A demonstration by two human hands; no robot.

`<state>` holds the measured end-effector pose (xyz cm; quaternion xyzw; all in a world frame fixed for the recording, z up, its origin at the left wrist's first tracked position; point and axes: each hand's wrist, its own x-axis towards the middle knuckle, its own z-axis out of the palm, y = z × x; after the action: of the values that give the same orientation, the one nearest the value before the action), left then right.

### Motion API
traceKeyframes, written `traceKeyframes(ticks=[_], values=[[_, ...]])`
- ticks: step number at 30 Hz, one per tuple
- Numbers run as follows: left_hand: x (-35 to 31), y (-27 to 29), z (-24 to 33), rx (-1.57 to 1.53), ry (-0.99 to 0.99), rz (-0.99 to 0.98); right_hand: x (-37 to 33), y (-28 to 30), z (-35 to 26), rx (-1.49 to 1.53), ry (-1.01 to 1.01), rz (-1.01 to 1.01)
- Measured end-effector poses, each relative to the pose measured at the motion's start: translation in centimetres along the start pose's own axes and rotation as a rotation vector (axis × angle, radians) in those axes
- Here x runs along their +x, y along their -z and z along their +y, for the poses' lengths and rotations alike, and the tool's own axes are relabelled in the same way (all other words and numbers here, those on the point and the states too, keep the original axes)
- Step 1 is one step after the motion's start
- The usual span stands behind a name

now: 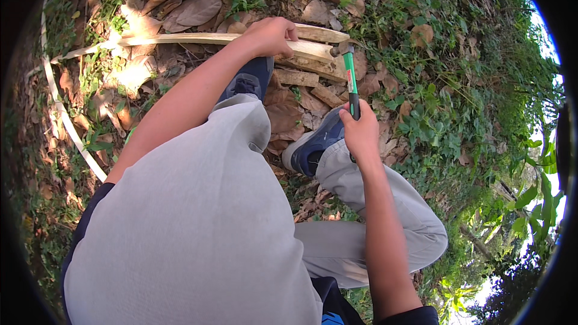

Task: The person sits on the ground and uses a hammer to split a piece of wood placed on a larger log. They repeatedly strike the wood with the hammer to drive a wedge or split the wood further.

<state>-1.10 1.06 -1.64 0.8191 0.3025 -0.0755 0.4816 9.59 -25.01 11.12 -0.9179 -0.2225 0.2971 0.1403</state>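
The left grip (271, 35) pinches a wooden strip (180, 38) while, to its right, the right grip (363, 129) clasps a hammer (350, 73), work seemingly unfinished.

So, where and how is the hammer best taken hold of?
Take the hammer by its dark grip, probably from the near side, as the right hand does: its slim handle points back toward the person, with the metal head at the far end.

There are 1 hammer (350, 66), 2 shoes (323, 135) and at least 5 wooden pieces (313, 50).
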Motion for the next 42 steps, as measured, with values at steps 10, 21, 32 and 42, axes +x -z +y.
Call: traceKeyframes(ticks=[10, 21, 32, 42], values=[[-0.1, 0.0, -0.2, 0.055, -0.072, -0.001, 1.4, 6.7, -6.0, 0.308, 0.218, 0.265], [-0.2, -0.5, 0.1, 0.177, -0.095, 0.016, -1.9, 2.2, 0.0, 0.360, -0.079, -0.059], [-0.4, -1.0, 0.0, 0.261, -0.094, 0.063, 0.0, 3.2, 2.0, 0.188, -0.178, 0.014], [-0.6, -0.6, 0.3, 0.267, -0.108, 0.051, 2.1, 3.6, -0.6, -0.351, 0.130, 0.070]])
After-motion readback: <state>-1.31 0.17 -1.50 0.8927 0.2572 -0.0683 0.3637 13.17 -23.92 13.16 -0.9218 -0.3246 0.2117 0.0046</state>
